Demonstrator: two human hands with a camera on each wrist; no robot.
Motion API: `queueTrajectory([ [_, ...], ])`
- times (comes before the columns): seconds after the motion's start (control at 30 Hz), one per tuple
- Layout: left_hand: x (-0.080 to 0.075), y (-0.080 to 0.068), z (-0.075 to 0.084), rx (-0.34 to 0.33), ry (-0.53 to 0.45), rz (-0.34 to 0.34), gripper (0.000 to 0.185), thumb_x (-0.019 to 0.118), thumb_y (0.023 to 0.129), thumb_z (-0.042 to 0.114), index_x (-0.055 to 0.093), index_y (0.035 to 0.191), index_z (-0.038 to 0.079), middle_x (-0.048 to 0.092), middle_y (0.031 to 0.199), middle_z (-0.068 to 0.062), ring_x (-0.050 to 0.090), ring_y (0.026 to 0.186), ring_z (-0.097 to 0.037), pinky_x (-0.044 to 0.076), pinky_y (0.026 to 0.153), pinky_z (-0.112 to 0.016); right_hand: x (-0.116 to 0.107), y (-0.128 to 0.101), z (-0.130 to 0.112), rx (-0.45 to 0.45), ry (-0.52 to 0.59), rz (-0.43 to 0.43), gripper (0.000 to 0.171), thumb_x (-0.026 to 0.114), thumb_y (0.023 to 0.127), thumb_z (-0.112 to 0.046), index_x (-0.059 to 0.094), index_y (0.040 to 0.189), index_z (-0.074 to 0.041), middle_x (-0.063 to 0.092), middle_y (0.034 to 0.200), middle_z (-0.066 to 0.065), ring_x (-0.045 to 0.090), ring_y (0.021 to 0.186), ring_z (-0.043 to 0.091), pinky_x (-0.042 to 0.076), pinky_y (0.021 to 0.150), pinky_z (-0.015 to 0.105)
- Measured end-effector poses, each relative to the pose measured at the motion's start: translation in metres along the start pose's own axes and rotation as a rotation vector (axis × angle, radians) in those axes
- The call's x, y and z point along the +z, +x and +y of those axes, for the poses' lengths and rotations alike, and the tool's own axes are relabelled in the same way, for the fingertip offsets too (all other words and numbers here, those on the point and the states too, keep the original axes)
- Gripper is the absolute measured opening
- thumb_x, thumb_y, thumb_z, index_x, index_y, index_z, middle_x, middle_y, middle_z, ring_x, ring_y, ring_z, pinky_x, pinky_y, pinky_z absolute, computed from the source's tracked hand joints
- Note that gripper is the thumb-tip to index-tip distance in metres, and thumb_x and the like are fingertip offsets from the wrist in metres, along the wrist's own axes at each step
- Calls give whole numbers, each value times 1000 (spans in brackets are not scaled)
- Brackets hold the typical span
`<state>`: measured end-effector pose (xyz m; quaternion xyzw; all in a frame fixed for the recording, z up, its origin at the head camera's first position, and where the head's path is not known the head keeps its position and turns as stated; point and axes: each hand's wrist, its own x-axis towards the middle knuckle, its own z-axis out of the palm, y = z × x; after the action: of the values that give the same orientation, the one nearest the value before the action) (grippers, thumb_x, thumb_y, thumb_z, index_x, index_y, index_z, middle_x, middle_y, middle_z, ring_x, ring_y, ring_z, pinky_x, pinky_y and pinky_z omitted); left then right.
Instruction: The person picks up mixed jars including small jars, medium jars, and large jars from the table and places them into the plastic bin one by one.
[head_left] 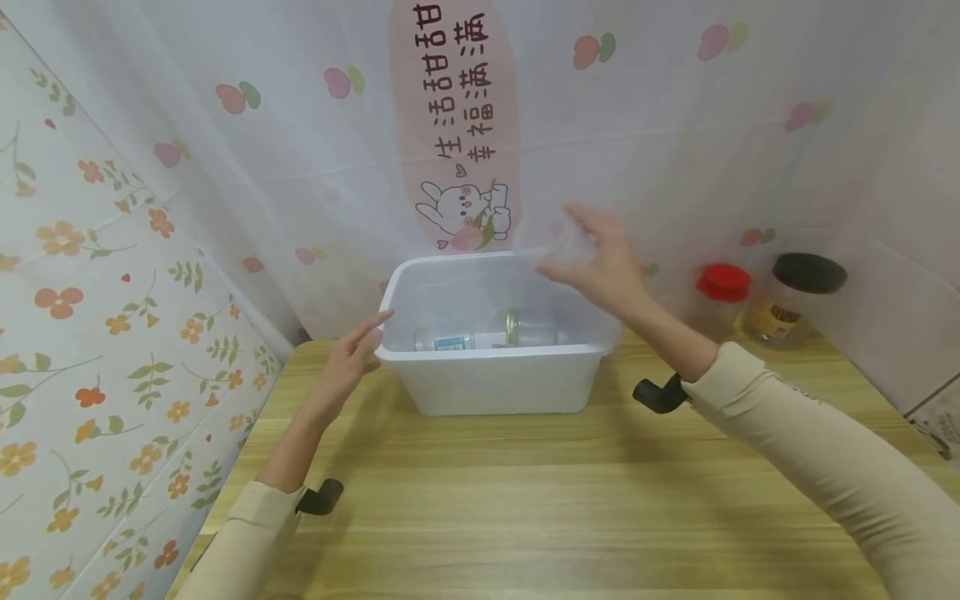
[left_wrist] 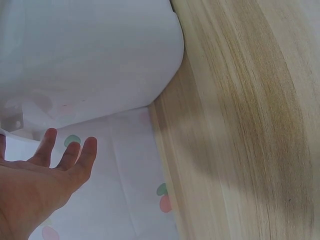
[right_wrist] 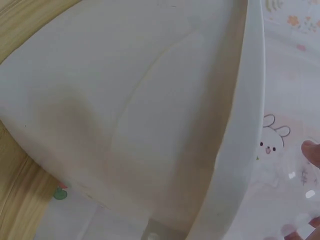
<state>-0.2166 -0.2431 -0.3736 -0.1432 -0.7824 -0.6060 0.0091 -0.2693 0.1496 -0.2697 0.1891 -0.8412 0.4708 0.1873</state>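
A white plastic tub stands on the wooden table, with a glass jar with a gold lid lying on its side inside. My left hand reaches to the tub's left rim, fingers straight, fingertips at the rim. In the left wrist view the hand is flat beside the tub's wall. My right hand hovers over the tub's back right corner, its fingers curled round a clear, blurred container. Its fingertips show beyond the tub's rim in the right wrist view.
A red-lidded jar and a black-lidded jar stand at the table's back right against the wall. Patterned sheeting covers the walls close behind and to the left. Bare wood stretches in front of the tub.
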Motion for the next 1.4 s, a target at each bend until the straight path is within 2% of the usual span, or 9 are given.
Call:
queueTrajectory([
  [0.33, 0, -1, -2, -4, -7, 2, 52, 44, 111, 36, 41, 156, 11, 35, 159, -12, 38, 140, -37, 35, 106, -66, 11, -2, 1, -4, -54, -60, 93, 93, 75, -25, 45, 153, -8, 46, 152, 12, 42, 135, 32, 36, 109, 55],
  [0.43, 1, -1, -1, -3, -6, 3, 52, 44, 111, 36, 41, 156, 11, 35, 159, -11, 38, 141, -37, 35, 106, -66, 13, -2, 1, 1, -104, -121, 105, 95, 72, -35, 37, 158, -13, 38, 157, 10, 36, 140, 31, 32, 111, 58],
  [0.57, 2, -1, 0, 3, -11, 5, 52, 44, 111, 35, 41, 156, 11, 35, 159, -12, 39, 140, -37, 35, 106, -66, 12, -2, 5, -11, -169, -197, 130, 97, 63, -48, 18, 164, -24, 17, 166, 11, 23, 147, 33, 28, 109, 68],
  [0.77, 1, 0, -1, 19, -14, -1, 51, 43, 111, 34, 40, 157, 11, 35, 159, -14, 39, 139, -38, 35, 106, -67, 2, -3, 20, -65, -122, -239, 137, 98, 65, -41, 6, 165, -28, 6, 168, 3, 12, 151, 29, 20, 112, 67],
  [0.9, 0, 0, -2, 17, -21, -5, 51, 42, 111, 34, 39, 157, 11, 35, 158, -16, 38, 139, -39, 33, 106, -68, -7, -6, 27, -41, -24, -251, 126, 96, 71, -34, 11, 165, -29, 13, 167, 2, 23, 147, 36, 26, 111, 67],
  [1.0, 0, 0, -4, 13, -20, -5, 51, 41, 111, 35, 39, 157, 12, 36, 157, -15, 39, 139, -39, 34, 106, -68, -15, -11, 32, -12, 61, -228, 105, 92, 78, -23, 28, 162, -24, 34, 160, 10, 44, 135, 44, 38, 106, 63],
  [1.1, 0, 1, -4, 15, -18, -4, 51, 41, 111, 35, 40, 157, 12, 37, 157, -15, 40, 138, -38, 34, 105, -68, -23, -16, 37, 16, 126, -177, 78, 88, 82, -13, 50, 150, -13, 52, 144, 19, 57, 122, 44, 48, 100, 55],
  [1.23, 1, 1, -3, 19, -25, -3, 51, 41, 112, 33, 39, 157, 10, 37, 157, -17, 40, 138, -40, 34, 105, -68, -34, -23, 46, 59, 114, -112, 61, 85, 86, -16, 59, 140, -5, 59, 136, 18, 63, 115, 39, 56, 89, 40],
  [1.4, 2, 1, -3, 12, -38, 1, 50, 40, 112, 31, 39, 157, 9, 38, 156, -19, 41, 137, -41, 33, 106, -68, -46, -30, 60, 69, 58, -57, 58, 84, 87, -24, 62, 138, -9, 63, 132, 11, 65, 112, 34, 56, 82, 26],
])
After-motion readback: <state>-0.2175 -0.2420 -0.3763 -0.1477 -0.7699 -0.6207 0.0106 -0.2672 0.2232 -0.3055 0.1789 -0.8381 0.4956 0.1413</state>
